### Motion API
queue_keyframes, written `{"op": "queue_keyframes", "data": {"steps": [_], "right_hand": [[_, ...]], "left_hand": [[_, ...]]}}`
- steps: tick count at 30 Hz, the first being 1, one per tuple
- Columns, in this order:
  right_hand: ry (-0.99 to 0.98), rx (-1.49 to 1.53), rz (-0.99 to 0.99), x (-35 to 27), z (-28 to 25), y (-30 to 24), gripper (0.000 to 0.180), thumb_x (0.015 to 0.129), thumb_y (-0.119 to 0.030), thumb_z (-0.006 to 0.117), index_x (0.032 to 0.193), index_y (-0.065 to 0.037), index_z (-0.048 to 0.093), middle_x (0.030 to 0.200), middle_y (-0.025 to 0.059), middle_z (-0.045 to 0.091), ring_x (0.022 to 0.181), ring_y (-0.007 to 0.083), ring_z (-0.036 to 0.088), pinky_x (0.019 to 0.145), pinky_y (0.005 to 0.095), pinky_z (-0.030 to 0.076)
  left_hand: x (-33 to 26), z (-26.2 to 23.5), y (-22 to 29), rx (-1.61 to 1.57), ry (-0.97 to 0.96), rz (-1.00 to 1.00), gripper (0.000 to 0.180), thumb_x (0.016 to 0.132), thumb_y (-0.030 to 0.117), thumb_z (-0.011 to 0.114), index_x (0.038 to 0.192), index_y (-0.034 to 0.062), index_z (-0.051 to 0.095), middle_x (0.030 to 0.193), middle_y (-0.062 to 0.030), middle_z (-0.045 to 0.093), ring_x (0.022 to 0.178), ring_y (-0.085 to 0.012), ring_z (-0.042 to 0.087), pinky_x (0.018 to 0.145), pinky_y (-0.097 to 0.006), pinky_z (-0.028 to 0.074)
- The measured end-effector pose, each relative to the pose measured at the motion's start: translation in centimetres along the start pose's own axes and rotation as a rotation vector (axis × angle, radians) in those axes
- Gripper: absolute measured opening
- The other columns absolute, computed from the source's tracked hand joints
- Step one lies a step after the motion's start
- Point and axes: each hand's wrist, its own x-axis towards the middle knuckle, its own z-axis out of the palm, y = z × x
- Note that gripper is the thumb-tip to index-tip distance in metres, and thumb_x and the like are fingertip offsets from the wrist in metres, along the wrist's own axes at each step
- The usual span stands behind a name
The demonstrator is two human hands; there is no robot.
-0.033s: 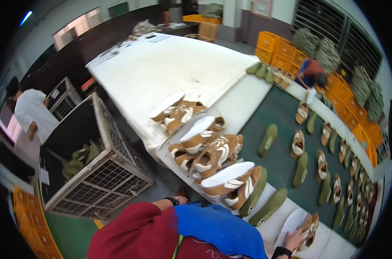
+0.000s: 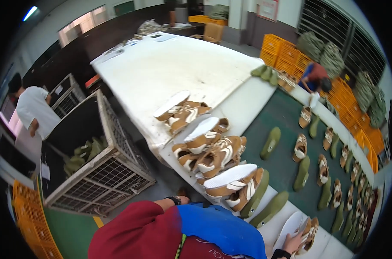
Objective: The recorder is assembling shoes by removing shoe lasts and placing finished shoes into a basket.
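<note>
At the lower right, my right hand (image 2: 293, 243), with a black band at the wrist, is closed on a pair of brown-and-white sneakers (image 2: 308, 235). One of them shows its white sole. My left hand (image 2: 184, 200) hangs low beside the table edge, below a dark wristwatch; its fingers are hidden. Two green shoe lasts (image 2: 271, 209) lie on the white ledge in front of me. Left of these, more brown sneakers (image 2: 222, 155) are heaped, some with white soles turned up. A smaller group of sneakers (image 2: 183, 114) sits farther off.
A green conveyor belt (image 2: 258, 129) carries rows of sneakers and lasts on the right. A large white table (image 2: 161, 64) stands ahead. The wire cart (image 2: 114, 177) at left holds green lasts. Orange crates (image 2: 286, 56) and a bending co-worker (image 2: 315, 77) are beyond the belt; another person (image 2: 34, 105) stands far left.
The whole view has shifted slightly, so things sit a little farther right. My right hand stays at the sneakers.
</note>
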Motion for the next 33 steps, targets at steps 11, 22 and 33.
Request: {"op": "queue_keyframes", "data": {"steps": [11,22,33], "right_hand": [[-0.178,0.112,-0.315,-1.6,-12.9,-8.0,0.059,0.072,-0.026,0.063,0.121,0.004,0.046,0.123,0.0279,0.045,0.114,0.0371,0.043,0.097,0.0405,0.034],[-0.493,1.352,-0.658,-1.1,-20.7,-28.2,0.01,0.088,-0.013,0.053,0.086,-0.003,0.053,0.069,-0.0043,0.044,0.062,0.0045,0.038,0.054,0.0198,0.031],[-0.579,1.406,-1.057,-6.5,-22.0,-37.9,0.038,0.085,-0.008,0.056,0.121,0.002,0.048,0.1,0.01,0.06,0.087,0.0121,0.057,0.073,0.0257,0.048]], "left_hand": [[-11.9,-8.8,6.2,-0.114,0.261,0.388,0.045,0.083,0.034,0.054,0.113,0.0008,0.053,0.1,-0.0195,0.061,0.093,-0.0328,0.059,0.081,-0.039,0.046],[-20.6,-20.1,21.2,-0.484,0.847,0.871,0.082,0.076,0.023,0.069,0.139,0.0031,0.02,0.139,-0.0155,0.031,0.127,-0.025,0.034,0.104,-0.033,0.027],[-21.7,-19.9,19.2,-1.123,0.777,0.762,0.064,0.088,0.027,0.055,0.136,0.0009,0.023,0.13,-0.0119,0.042,0.118,-0.0182,0.043,0.097,-0.032,0.036]]}}
